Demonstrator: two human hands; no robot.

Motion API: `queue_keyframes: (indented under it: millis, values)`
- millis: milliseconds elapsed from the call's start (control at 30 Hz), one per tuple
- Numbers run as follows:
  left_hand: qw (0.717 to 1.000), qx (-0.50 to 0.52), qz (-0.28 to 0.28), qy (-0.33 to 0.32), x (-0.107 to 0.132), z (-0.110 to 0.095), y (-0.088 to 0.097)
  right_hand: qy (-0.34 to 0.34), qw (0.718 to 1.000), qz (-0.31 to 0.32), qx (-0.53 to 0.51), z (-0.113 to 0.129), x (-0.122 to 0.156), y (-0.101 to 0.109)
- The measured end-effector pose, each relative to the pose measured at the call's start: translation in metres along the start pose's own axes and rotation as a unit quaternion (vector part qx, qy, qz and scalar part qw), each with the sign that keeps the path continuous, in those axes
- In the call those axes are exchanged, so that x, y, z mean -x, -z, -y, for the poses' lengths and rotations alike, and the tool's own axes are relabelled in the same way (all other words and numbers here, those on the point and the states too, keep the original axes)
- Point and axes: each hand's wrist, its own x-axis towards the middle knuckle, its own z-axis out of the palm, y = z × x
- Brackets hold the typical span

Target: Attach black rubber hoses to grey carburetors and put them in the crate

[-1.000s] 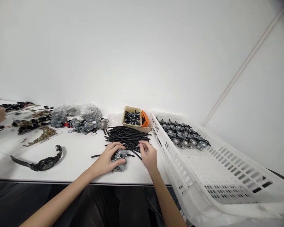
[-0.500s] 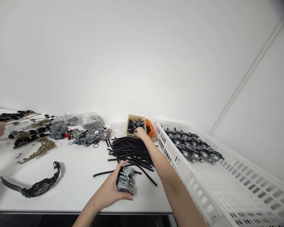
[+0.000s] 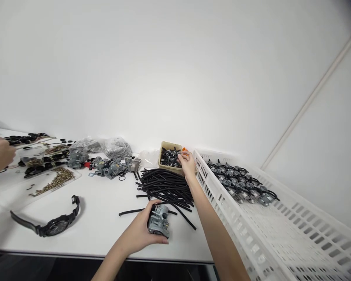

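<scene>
A grey metal carburetor [image 3: 158,221] is gripped in my left hand [image 3: 144,226], thumb below it and fingers behind, just above the table near its front edge. My right hand [image 3: 188,164] is at the right rim of a cream plastic bin [image 3: 161,157], in front of a small orange basket [image 3: 185,150]. Its thumb and fingers are bent together; what they hold, if anything, is too small to make out. Small black and grey parts [image 3: 170,156] fill the bin. Between my hands lies a pile of black rubber hoses [image 3: 163,185].
A white crate [image 3: 231,212] on the right holds rows of carburetors [image 3: 240,183]. Leftward lie a black wristwatch [image 3: 57,226], brass fittings [image 3: 58,179], more carburetors [image 3: 112,168] and plastic bags [image 3: 117,147]. Another person's hand [image 3: 0,156] grips a red and black object at far left.
My right hand has moved right, from the parts in the cream bin to its right rim by the orange basket. My left hand keeps hold of the carburetor. The view has shifted slightly.
</scene>
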Motion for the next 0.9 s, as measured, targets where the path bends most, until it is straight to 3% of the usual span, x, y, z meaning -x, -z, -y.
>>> queue_keyframes:
  millis: [67,133,267,433,667,900]
  values:
    - [1.000,-0.012,-0.006,-0.014,0.001,0.000,0.000,-0.054,0.977,0.004,-0.206,0.009,0.030,0.008]
    - [0.999,-0.028,-0.018,-0.031,0.001,-0.001,0.000,-0.098,0.947,0.030,-0.304,0.017,0.064,0.015]
    - [0.997,-0.053,-0.030,-0.046,0.002,-0.002,0.000,-0.167,0.911,0.031,-0.375,0.021,0.129,0.019]
    - [0.996,-0.050,-0.034,-0.070,0.001,-0.003,-0.001,-0.192,0.904,0.029,-0.380,0.019,0.184,0.007]
    - [0.992,-0.073,-0.063,-0.085,0.000,-0.002,-0.001,-0.180,0.893,0.024,-0.412,0.029,0.200,0.002]
    - [0.982,-0.110,-0.082,-0.128,0.002,-0.004,0.002,-0.148,0.899,0.093,-0.403,0.026,0.203,0.001]
